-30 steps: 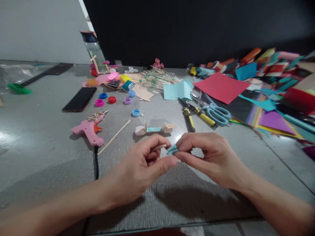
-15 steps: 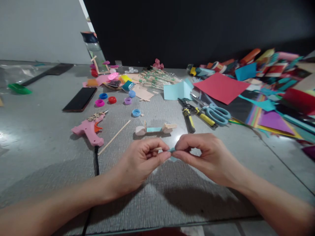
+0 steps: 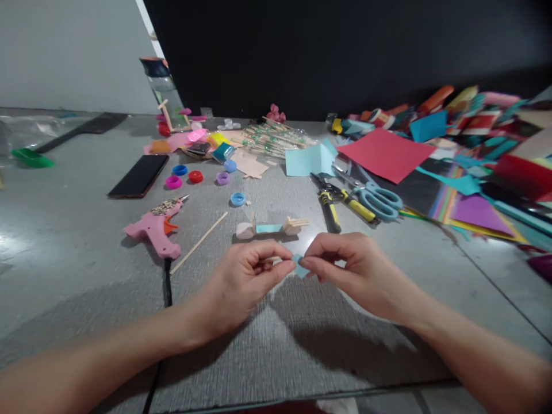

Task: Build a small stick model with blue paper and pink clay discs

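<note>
Step in hand, as judged: shaping or creasing of a small blue paper piece (image 3: 299, 268), held in mid-air to the right of the glue gun; the next move seems to call for a light, even fingertip press, with the edges kept square and nothing torn. Contents, largest to smallest, placed by the pink glue gun (image 3: 153, 230). Grey tabletop (image 3: 215, 368), fine woven-looking texture, under the glue gun and all else. Left hand (image 3: 254, 273), right of and nearer than the glue gun, thumb and forefinger pinched on the paper's left edge. Right hand (image 3: 349, 267), farther right, thumb and forefinger pinched on the opposite edge. Red sheet (image 3: 388, 154), flat, smooth, far right and beyond. The glue gun itself: plastic, speckled patch on top, orange trigger, pointed metal nozzle, lying on its side. Scissors (image 3: 377, 198), blue loop handles, steel blades, well to the right. Pliers (image 3: 330, 213), yellow-and-black grips spread, just left of the scissors. Small model (image 3: 268, 229), right of the glue gun: pale thick discs at both ends, light-blue strip between. Thin wooden stick (image 3: 200, 241), slanting just right of the glue gun. Bottle caps (image 3: 195, 176), ridged plastic rings, beyond it. The paper piece: matte, thin, roughly four-sided; fold lines too small to tell.
</note>
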Motion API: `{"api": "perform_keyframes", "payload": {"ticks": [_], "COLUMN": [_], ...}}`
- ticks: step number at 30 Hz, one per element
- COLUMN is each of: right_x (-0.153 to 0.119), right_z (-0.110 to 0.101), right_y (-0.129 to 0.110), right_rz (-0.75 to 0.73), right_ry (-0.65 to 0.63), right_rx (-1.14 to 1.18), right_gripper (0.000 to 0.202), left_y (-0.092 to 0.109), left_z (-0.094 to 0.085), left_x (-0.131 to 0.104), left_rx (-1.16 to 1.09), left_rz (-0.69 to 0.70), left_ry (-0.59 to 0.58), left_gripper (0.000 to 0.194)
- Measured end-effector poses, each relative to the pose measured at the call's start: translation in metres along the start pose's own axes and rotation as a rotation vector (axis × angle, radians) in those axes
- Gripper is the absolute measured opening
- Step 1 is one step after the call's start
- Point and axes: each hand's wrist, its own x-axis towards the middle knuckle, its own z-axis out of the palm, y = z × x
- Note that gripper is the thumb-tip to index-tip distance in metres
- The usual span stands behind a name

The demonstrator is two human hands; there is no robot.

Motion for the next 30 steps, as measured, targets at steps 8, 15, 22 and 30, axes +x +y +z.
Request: {"api": "perform_keyframes", "payload": {"ticks": [8,15,22,30], "right_x": [0.005,0.012,0.013,0.039], "right_z": [0.001,0.0,-0.027,-0.083], "right_y": [0.003,0.006,0.003,0.041], "right_rz": [-0.016,-0.016,-0.04,0.206], "right_ry": [0.031,0.046,0.183,0.313], "right_rx": [-0.061,-0.045,-0.001,-0.898], "right_gripper": [0.024,0.025,0.026,0.016], "left_y": [-0.001,-0.003,0.028,0.046], "left_z": [-0.001,-0.002,-0.019,-0.048], "left_x": [0.006,0.009,0.012,0.062], "left_rx": [0.108,0.15,0.071,0.068], "left_rz": [0.043,0.041,0.06,0.165], "left_ry": [0.016,0.042,0.275,0.374], "left_gripper": [0.016,0.018,0.019,0.016]}}
